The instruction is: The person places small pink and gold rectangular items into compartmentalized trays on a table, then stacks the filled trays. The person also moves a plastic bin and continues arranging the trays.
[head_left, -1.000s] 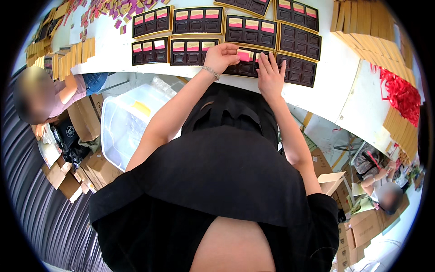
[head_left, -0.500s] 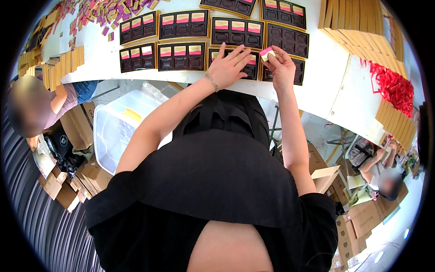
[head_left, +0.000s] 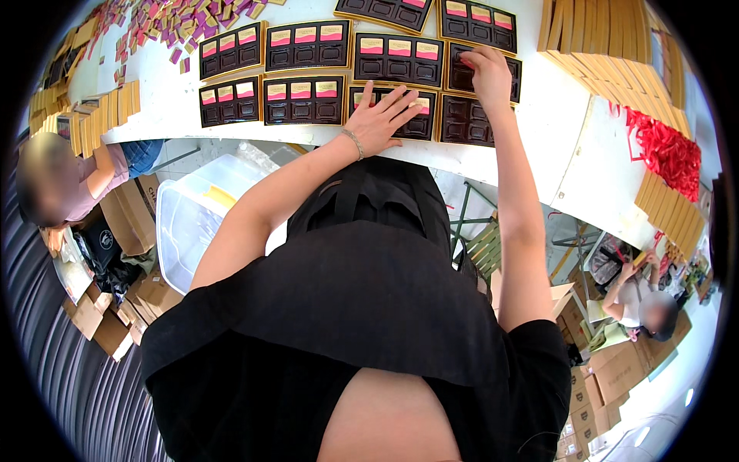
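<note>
My left hand (head_left: 379, 123) lies flat with fingers spread over a dark tray (head_left: 419, 129) in the front row, partly hiding its gold-and-pink wrapped pieces. My right hand (head_left: 493, 79) is pinched above the left upper part of another dark tray (head_left: 507, 71) at the right. A small reddish bit shows at its fingertips, apparently the edge of a wrapped chocolate; most of it is hidden by the fingers. In front of that hand, the front-right tray (head_left: 464, 122) shows only bare dark compartments, its right side covered by my wrist.
More gold-edged trays (head_left: 308, 46) with pieces in their far rows stand to the left. Loose wrapped pieces (head_left: 204, 19) are heaped at the far left. Gold boxes (head_left: 600, 38) and red shredded ribbon (head_left: 668, 150) lie at the right. A clear plastic bin (head_left: 185, 223) stands below the table.
My right hand has moved away from me, carrying the wrapped chocolate from beside the front trays to over the tray behind. My left hand has stayed spread on the front tray.
</note>
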`<state>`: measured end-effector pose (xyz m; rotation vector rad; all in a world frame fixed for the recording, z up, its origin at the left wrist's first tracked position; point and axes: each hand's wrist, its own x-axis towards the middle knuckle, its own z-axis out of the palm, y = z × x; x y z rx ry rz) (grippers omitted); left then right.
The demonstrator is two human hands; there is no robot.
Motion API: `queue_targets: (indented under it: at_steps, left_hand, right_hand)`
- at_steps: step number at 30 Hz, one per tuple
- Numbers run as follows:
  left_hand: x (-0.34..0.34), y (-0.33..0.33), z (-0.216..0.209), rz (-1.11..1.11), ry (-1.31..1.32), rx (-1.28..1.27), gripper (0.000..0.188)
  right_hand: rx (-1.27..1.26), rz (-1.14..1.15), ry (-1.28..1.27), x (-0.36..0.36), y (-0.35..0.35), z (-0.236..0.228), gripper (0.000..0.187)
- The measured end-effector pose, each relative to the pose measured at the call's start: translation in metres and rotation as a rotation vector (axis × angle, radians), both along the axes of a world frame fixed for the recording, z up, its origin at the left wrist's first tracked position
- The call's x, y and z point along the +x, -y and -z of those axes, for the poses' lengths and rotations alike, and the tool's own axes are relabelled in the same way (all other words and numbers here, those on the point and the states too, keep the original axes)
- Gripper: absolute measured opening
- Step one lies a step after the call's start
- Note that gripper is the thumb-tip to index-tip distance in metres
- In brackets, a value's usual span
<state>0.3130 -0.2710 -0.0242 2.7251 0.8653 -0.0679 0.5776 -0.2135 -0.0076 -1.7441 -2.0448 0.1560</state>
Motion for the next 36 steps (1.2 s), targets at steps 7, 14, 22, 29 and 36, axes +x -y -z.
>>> queue_targets:
  at_steps: [7, 14, 22, 29, 36]
  left_hand:
    - [-0.004, 0.009, 0.0, 0.007, -0.009, 0.072, 0.092]
    - [-0.001, 0.004, 0.009, 0.086, 0.037, 0.137, 0.089]
    - [-0.033, 0.014, -0.009, -0.15, 0.103, 0.015, 0.089]
    - [-0.036, 0.003, 0.001, -0.079, 0.115, 0.02, 0.091]
    - [-0.039, -0.002, 0.013, -0.071, 0.187, -0.057, 0.086]
  right_hand:
    - [-0.084, 0.11, -0.159, -0.008, 0.008, 0.014, 0.035]
    - [-0.102, -0.044, 0.296, -0.013, 0.033, 0.024, 0.044]
    - [-0.245, -0.17, 0.208, -0.078, 0.095, -0.002, 0.07]
    - [-0.39, -0.173, 0.27, -0.099, 0.118, 0.016, 0.078]
    - [-0.355, -0.202, 0.258, -0.096, 0.117, 0.021, 0.076]
